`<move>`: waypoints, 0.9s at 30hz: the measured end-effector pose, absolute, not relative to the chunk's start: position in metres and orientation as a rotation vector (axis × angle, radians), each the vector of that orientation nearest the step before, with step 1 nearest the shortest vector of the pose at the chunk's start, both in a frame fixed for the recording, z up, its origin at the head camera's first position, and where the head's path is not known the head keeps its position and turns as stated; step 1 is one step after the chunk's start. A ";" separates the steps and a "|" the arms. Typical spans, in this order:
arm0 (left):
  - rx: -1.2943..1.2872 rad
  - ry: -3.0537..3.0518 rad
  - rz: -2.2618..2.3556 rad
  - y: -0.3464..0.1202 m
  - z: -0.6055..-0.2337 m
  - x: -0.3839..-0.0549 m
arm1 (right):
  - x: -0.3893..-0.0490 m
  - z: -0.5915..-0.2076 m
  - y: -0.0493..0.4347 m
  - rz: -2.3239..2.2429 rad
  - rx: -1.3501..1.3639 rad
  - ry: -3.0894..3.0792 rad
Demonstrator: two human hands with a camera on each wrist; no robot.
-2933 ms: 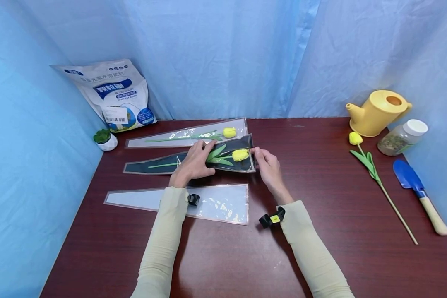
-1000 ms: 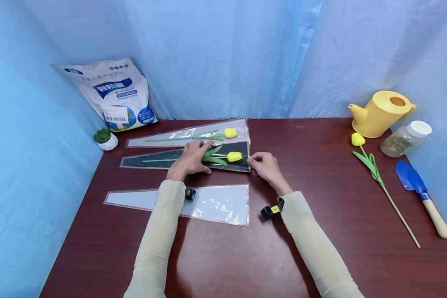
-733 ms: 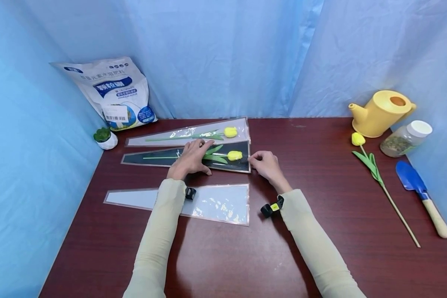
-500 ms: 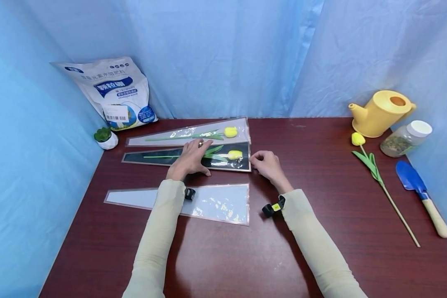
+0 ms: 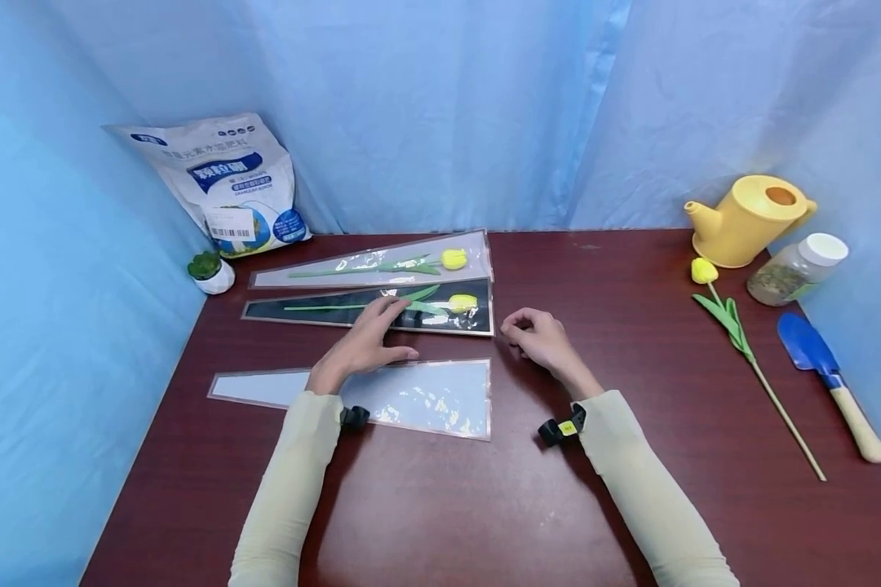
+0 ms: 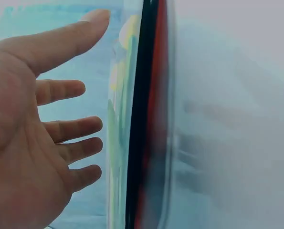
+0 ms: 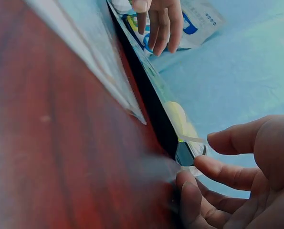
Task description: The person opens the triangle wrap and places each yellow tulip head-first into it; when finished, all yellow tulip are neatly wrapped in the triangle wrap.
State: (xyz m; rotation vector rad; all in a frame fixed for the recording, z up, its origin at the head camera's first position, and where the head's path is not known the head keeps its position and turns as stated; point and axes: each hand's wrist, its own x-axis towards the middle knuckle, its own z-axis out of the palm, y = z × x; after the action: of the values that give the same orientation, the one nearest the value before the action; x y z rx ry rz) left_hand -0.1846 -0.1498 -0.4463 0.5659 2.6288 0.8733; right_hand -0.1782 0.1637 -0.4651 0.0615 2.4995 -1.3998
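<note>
A dark flower sleeve (image 5: 411, 322) with a clear front lies flat, a yellow tulip (image 5: 462, 304) inside it. My left hand (image 5: 363, 342) hovers over its near edge, fingers extended and apart from it in the left wrist view. Beside the sleeve's wide right end is my right hand (image 5: 546, 341), fingers loosely bent. A gap shows between that hand's thumb and forefinger in the right wrist view, with nothing pinched. Behind lies a white sleeve (image 5: 323, 280) holding another yellow tulip (image 5: 453, 259). Nearer me is a white sleeve (image 5: 411, 399) without a flower, partly hidden by my left hand.
At right, a loose yellow tulip (image 5: 737, 342) lies near a blue trowel (image 5: 807, 342), a lidded jar (image 5: 796, 273) and a yellow watering can (image 5: 745, 220). At back left stand a fertilizer bag (image 5: 227, 187) and a small potted succulent (image 5: 213, 275). Blue curtains surround the table (image 5: 440, 505).
My right hand has let go of the dark sleeve's wide end and drawn back right. The left hand has lifted off the sleeve and moved toward me. The sleeve's wide end now lies flatter.
</note>
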 end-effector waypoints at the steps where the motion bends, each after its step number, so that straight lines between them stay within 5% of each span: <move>1: 0.574 2.619 0.880 -0.150 -0.447 -0.181 | -0.176 -0.465 0.165 -1.395 0.050 2.502; 27: 0.846 2.595 0.707 -0.116 -0.451 -0.123 | -0.112 -0.468 0.166 -1.072 -0.490 2.727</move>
State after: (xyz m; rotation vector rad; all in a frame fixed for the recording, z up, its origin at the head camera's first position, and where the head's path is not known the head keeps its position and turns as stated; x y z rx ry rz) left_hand -0.1228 -0.1158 -0.4508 0.8458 2.5953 0.7069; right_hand -0.1119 0.1658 -0.4675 -0.4899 2.7273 -1.0723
